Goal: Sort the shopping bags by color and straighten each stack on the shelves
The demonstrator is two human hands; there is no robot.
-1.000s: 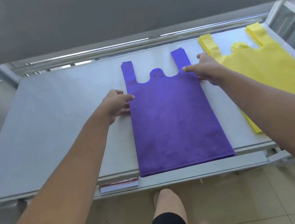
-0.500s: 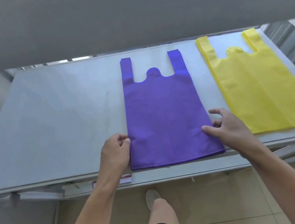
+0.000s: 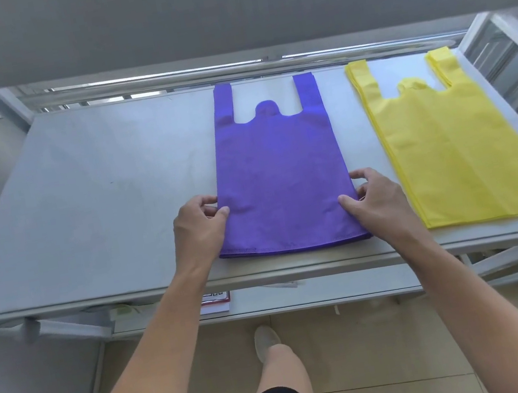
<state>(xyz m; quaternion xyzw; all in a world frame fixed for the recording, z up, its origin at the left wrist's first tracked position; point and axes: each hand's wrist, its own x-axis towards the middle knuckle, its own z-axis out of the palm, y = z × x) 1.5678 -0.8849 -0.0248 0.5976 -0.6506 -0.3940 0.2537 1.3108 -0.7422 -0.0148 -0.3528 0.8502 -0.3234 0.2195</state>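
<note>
The grey shelf [image 3: 95, 197] runs the whole width of the view, and a flat grey board above it shuts off whatever sits higher up. On it lie the purple bags [image 3: 277, 172], just right of the middle, handles towards the back edge and bottom hem close to the front edge. The yellow bags [image 3: 450, 148] lie well apart from them towards the right end. These look like thin non-woven vest bags: very light, limp and somewhat slippery layer on layer. I'd judge a pull from one side alone would skew or fan the pile. The long side edges near the hem, taken together, seem the sensible hold. That is where the hands are. The left-hand grip [image 3: 199, 231] pinches the pile's left edge, thumb on top of the fabric. The right-hand grip [image 3: 376, 201] does the same on the right edge. The fingers are curled in against the pile's edges, so I can't see how far under they reach. Nor can I tell how many purple bags there are. The yellow handles show several slipped layers. Beneath the front edge a red-and-white card [image 3: 215, 302] peeks out, its print too small to read.
</note>
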